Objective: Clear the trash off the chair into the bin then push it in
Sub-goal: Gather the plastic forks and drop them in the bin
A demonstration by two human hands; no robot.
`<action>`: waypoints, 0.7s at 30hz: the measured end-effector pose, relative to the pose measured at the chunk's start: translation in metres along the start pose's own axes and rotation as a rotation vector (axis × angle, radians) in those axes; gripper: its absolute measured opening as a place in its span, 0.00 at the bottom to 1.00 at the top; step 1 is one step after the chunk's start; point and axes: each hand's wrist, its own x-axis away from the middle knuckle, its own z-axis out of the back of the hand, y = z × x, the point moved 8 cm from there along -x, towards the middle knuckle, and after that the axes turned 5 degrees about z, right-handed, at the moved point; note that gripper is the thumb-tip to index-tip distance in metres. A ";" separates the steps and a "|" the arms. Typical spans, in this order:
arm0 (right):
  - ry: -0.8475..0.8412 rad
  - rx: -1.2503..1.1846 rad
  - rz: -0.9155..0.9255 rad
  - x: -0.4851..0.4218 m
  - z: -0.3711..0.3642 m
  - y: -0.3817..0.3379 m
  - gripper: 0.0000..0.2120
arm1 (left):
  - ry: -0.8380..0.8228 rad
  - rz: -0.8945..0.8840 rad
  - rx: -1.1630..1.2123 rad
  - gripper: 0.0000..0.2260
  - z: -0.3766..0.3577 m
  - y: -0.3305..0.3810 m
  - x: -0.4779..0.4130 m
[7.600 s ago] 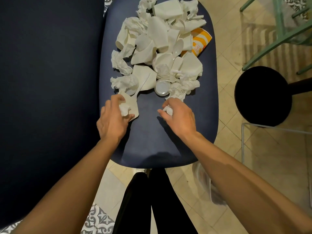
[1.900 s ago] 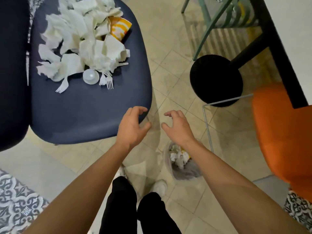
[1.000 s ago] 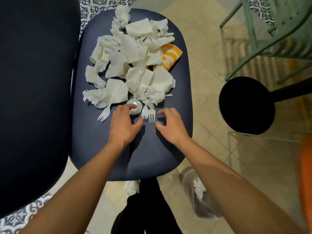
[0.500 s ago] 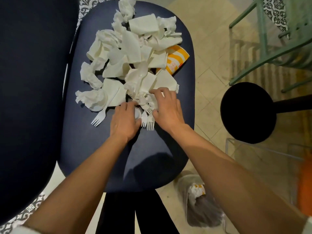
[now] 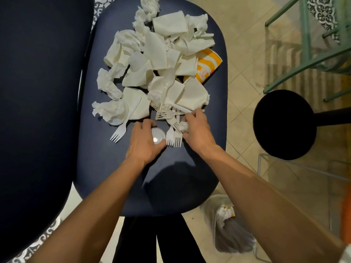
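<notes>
ok quick rundown. Both hands are working the near edge of the mess on the dark navy padded chair seat [image 5: 106,168].

The left hand [image 5: 144,143] is cupped over the small clear round plastic lid [image 5: 158,135]. Fingers curl round its far rim and the thumb closes in on the near side, so it's a proper grip, not just resting.

The right hand [image 5: 197,130] has a small crumpled white paper wad [image 5: 183,127] pinched btw thumb and fingers. Its fingertips stretch on toward the handles of the white plastic forks [image 5: 173,136] lying just beside it. Imo that's why the pinch sits so far back in the hand: it leaves room to scoop a fork or two in the same grab.

Most of the trash is further back on the seat, untouched. That's the big heap of white crumpled napkins and flattened paper cups [image 5: 161,54], plus an orange-and-white striped paper cup [image 5: 208,66]. A lone white plastic fork [image 5: 118,134] lies left of the left hand.

The bin w/ a clear plastic liner [image 5: 233,238] stands on the tile floor by the seat's near right corner, below the right forearm, w/ some paper in it already. Parked there it's prob a short swing from seat to bin.

Taking the near stuff first also saves reaching over the pile and knocking bits off. Long way to go tbh, and pushing the chair in comes last.
</notes>
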 end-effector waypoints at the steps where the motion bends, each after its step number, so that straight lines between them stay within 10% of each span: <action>1: -0.013 -0.014 -0.002 0.002 -0.001 0.001 0.14 | 0.003 0.000 -0.030 0.24 0.000 -0.001 0.001; 21: -0.040 0.061 -0.050 -0.025 -0.004 -0.028 0.17 | 0.064 0.002 0.059 0.14 0.020 -0.003 0.005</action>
